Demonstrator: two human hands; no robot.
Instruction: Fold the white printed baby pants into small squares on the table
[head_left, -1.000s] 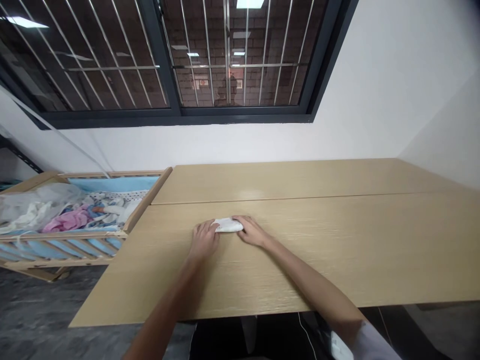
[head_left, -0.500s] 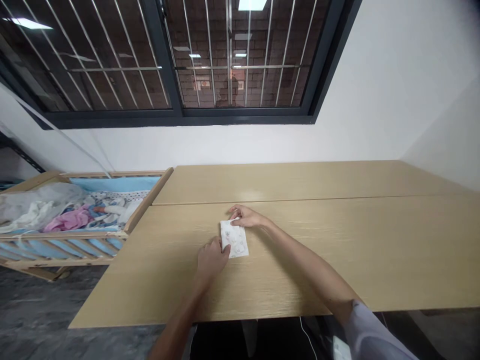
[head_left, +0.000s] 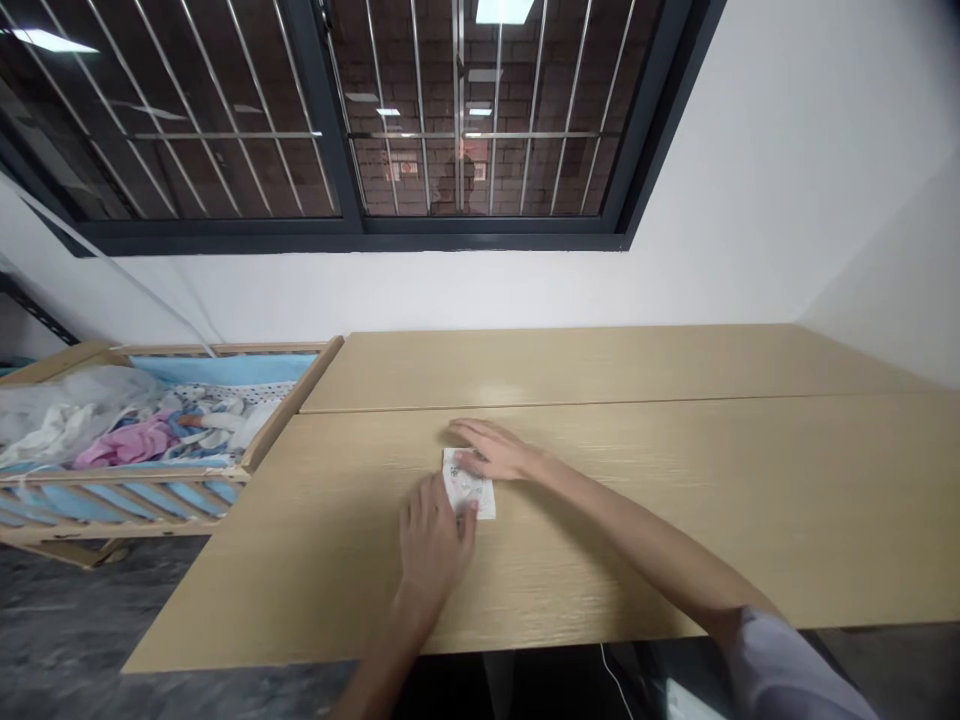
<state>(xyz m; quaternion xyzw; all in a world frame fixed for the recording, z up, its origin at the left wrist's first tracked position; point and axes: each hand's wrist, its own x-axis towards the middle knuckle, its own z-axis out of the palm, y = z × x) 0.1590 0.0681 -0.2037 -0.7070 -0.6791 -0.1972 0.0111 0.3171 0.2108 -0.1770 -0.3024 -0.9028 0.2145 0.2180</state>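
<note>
White piece (head_left: 463,490), one: held between both hands a second ago, now printed side up on the tabletop (head_left: 712,500), left hand (head_left: 435,535) loosely spread at its seven o'clock, right hand (head_left: 491,450) spread over its one o'clock, apparently steadying it flat.

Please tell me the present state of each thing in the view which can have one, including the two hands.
White printed piece: flat on the tabletop, partly covered by hands.
Left hand: open, thumb apart, at the piece's lower left.
Right hand: open, fingers extended over the piece's upper part.
Pink cloth: crumpled, inside the crib.
Window: barred; locked or not, cannot tell.
</note>
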